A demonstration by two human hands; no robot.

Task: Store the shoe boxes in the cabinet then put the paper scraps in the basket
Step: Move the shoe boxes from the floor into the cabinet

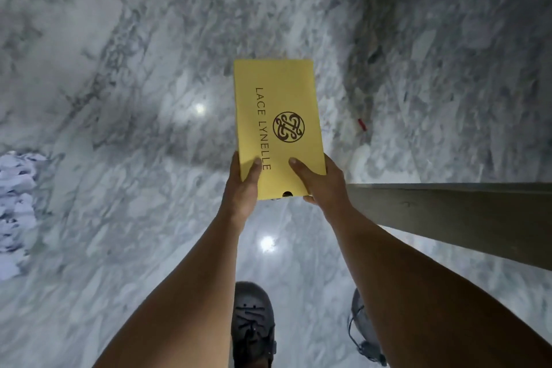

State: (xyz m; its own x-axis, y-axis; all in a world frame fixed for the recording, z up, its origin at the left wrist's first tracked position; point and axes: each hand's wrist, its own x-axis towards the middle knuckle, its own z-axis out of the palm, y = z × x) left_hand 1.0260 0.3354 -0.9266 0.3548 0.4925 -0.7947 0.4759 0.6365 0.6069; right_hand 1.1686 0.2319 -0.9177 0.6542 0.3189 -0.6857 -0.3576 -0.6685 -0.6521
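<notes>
I hold a yellow shoe box (277, 116) flat in front of me, above the marble floor. Its lid shows a dark round emblem and the words LACE LYNELLE. My left hand (243, 188) grips the near left corner, thumb on the lid. My right hand (321, 182) grips the near right corner, thumb also on top. A heap of white paper scraps (16, 212) lies on the floor at the left edge. No cabinet interior or basket shows.
A grey wooden panel edge (448, 212) juts in from the right at arm height. My two dark shoes (253, 326) stand on the glossy grey-white marble floor (119, 98). A small red object (362, 124) lies on the floor right of the box.
</notes>
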